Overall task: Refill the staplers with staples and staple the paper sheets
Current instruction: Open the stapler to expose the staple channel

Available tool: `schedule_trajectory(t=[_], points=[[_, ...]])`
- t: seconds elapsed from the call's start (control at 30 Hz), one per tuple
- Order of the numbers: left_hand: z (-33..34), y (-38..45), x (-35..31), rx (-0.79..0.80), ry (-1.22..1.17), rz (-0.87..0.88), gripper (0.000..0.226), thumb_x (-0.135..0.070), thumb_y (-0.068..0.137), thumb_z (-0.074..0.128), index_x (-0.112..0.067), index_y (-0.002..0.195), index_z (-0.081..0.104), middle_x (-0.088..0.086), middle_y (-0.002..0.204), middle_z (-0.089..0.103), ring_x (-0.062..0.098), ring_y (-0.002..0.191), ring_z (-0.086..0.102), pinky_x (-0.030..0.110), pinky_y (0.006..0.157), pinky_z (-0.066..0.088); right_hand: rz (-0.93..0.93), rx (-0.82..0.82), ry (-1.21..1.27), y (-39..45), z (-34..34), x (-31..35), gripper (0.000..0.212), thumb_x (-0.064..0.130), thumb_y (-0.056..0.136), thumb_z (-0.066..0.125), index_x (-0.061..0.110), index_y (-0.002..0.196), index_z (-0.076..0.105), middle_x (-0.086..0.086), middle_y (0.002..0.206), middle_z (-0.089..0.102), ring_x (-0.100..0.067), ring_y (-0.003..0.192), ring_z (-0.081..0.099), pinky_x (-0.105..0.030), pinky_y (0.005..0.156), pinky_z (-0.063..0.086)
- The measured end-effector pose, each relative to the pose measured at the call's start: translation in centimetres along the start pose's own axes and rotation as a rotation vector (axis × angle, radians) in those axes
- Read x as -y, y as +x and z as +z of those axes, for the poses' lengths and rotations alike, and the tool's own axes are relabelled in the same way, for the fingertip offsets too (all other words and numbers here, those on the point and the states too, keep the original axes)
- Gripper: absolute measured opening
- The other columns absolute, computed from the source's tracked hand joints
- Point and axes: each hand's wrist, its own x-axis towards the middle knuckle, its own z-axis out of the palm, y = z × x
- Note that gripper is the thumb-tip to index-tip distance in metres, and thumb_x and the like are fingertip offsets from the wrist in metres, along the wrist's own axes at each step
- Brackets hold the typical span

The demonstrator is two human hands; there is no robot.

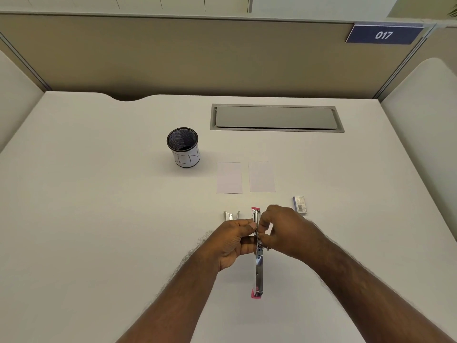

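A pink and chrome stapler (258,266) is swung fully open, lying lengthwise toward me above the desk. My left hand (232,241) grips its middle from the left, thumb against the metal channel. From the right, my right hand (284,231) pinches at the same spot; what lies under its fingertips is hidden. Two small paper sheets (229,178) (262,177) lie side by side farther back. A staple box (300,204) sits to the right of my hands. A small metal piece (231,215) lies just left of the stapler's far end.
A black mesh pen cup (183,147) with a white label stands at the back left of the white desk (99,219). A grey cable flap (275,118) is set into the desk at the back. Partition walls close off the back and both sides.
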Motion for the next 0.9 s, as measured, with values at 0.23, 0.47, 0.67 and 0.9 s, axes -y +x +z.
schedule_trajectory(t=[0.23, 0.47, 0.67, 0.9], points=[[0.1, 0.4, 0.3, 0.017, -0.026, 0.012, 0.021, -0.006, 0.097, 0.052, 0.001, 0.1, 0.071, 0.02, 0.099, 0.072, 0.028, 0.077, 0.073, 0.036, 0.066, 0.061, 0.016, 0.024, 0.021, 0.4, 0.1, -0.4, 0.008, 0.029, 0.074, 0.07, 0.028, 0.072, 0.062, 0.011, 0.079, 0.058, -0.006, 0.071, 0.056, -0.019, 0.052, 0.037], [0.4, 0.3, 0.3, 0.032, -0.053, 0.0, 0.027, -0.007, 0.097, 0.052, -0.004, 0.089, 0.077, 0.017, 0.093, 0.075, 0.026, 0.076, 0.074, 0.034, 0.064, 0.061, 0.032, 0.008, 0.121, 0.4, 0.4, -1.1, 0.011, 0.025, 0.071, 0.073, 0.026, 0.071, 0.063, 0.011, 0.08, 0.059, -0.008, 0.074, 0.058, -0.034, 0.066, 0.055], [0.3, 0.6, 0.6, 0.014, 0.045, 0.014, 0.023, -0.013, 0.094, 0.061, 0.001, 0.108, 0.07, 0.021, 0.104, 0.073, 0.028, 0.087, 0.073, 0.037, 0.077, 0.061, 0.003, 0.0, 0.149, 0.6, 0.9, -1.8, 0.013, 0.025, 0.074, 0.069, 0.027, 0.073, 0.056, 0.009, 0.078, 0.06, -0.011, 0.072, 0.06, -0.04, 0.067, 0.056], [0.2, 1.6, 0.7, -0.066, 0.16, 0.091, 0.019, -0.011, 0.094, 0.059, 0.001, 0.101, 0.072, 0.014, 0.092, 0.076, 0.021, 0.082, 0.074, 0.03, 0.07, 0.059, -0.014, -0.131, 0.316, 0.5, 2.3, -3.4, 0.016, 0.013, 0.083, 0.066, 0.024, 0.093, 0.072, 0.01, 0.083, 0.062, -0.007, 0.077, 0.061, -0.029, 0.073, 0.055]])
